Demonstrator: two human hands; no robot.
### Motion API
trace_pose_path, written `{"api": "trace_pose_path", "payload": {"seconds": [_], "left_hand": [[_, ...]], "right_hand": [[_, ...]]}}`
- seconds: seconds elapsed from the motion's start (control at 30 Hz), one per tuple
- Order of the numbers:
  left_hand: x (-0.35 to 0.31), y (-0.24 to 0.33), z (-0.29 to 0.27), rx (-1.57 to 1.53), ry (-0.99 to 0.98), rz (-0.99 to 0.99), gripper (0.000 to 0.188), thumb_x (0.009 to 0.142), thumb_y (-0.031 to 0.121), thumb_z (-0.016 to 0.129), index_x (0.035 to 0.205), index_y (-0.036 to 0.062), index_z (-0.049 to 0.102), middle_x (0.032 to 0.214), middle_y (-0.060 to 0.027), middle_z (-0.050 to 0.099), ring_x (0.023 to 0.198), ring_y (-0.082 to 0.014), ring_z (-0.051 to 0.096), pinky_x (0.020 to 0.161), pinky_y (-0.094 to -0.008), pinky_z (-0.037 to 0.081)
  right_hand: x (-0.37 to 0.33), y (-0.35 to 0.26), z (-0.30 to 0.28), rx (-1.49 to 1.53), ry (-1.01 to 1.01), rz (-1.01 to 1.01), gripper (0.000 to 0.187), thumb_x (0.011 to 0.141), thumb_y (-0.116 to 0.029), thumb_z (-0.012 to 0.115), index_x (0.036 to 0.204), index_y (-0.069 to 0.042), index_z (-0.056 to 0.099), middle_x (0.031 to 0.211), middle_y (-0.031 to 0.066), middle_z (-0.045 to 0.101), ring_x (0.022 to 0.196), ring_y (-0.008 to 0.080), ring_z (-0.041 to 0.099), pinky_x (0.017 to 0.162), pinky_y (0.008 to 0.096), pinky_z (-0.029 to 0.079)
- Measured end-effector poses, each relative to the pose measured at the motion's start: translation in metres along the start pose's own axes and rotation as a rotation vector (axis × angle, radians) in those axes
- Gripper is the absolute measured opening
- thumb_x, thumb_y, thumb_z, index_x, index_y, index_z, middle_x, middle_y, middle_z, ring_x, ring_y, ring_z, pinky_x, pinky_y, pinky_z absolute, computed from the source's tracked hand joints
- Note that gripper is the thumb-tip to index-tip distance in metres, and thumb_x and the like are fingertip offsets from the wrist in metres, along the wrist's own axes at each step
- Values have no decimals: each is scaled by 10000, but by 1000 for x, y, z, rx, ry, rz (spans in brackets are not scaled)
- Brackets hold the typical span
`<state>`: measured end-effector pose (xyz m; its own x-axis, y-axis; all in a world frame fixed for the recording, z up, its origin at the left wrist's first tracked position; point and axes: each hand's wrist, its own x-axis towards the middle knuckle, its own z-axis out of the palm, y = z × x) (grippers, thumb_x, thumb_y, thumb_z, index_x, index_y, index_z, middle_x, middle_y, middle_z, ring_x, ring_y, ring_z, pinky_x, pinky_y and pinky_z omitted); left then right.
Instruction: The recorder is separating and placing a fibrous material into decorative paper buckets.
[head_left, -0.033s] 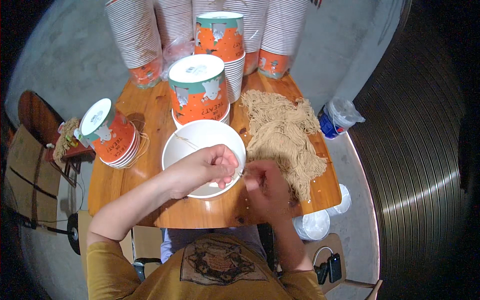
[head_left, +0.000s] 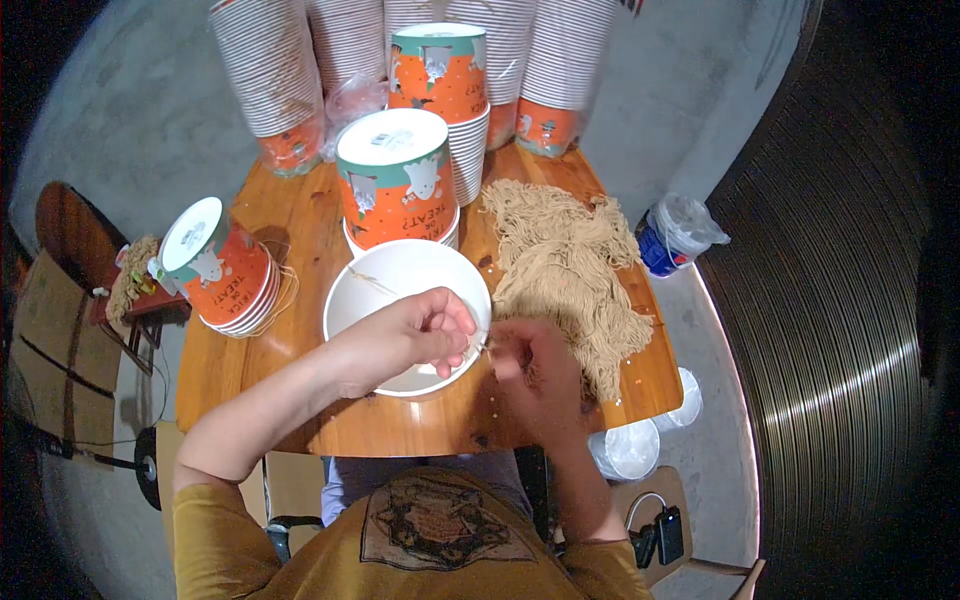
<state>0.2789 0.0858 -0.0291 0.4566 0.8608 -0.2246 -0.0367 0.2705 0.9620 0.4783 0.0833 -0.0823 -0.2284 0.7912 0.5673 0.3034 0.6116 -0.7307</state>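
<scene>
An open white paper bucket (head_left: 345, 320) lies tipped toward me near the table's front edge. A thin tan cord (head_left: 372, 283) runs from its far left rim down inside. My left hand (head_left: 425, 335) is over the bucket's mouth, fingers curled in a pinch at the inner right wall. Just outside the right rim, my right hand (head_left: 538, 375) is closed, thumb and fingertips together. A short bit of cord shows between the two hands at the rim; the fingers mostly hide it. Beside my right hand spreads a heap of tan cords (head_left: 565, 270).
Stacked orange buckets (head_left: 395, 190) stand upside down behind the open one, more (head_left: 225, 275) at the left. Tall wrapped stacks (head_left: 265, 70) line the wooden table's (head_left: 300, 400) far edge. A blue pail (head_left: 665, 240) and clear-topped tubs (head_left: 630, 450) stand off its right side.
</scene>
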Motion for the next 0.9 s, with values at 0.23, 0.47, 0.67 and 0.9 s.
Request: {"api": "trace_pose_path", "payload": {"seconds": [0.23,0.47,0.67,0.9], "left_hand": [[-7,-2,11,480,78,291,84,920,23,517,992,34,474,819,-2,508,758,-90,509,694,-242,444],[-9,-5,15,738,125,568,153,872,-19,533,997,31,461,864,-66,450,759,-166,496,700,-284,436],[-10,-4,16,846,145,581,191,865,-17,551,1030,26,466,913,-90,388,770,-197,468,703,-304,432],[-12,-4,14,935,162,587,143,850,-10,570,980,5,513,923,-107,413,813,-230,487,727,-327,432]], "right_hand": [[7,-6,-4,-78,-67,-72,161,906,-132,517,986,-39,622,826,129,602,761,231,605,700,331,469],[6,-23,1,15,-115,202,117,860,-143,634,937,-56,620,617,2,492,543,82,448,523,249,380],[5,-16,5,43,-35,133,95,828,-103,666,896,-70,608,576,-64,415,524,24,364,478,218,320],[2,-15,7,90,-29,203,80,836,-107,655,883,-69,603,595,-71,435,543,18,381,491,209,331]]}}
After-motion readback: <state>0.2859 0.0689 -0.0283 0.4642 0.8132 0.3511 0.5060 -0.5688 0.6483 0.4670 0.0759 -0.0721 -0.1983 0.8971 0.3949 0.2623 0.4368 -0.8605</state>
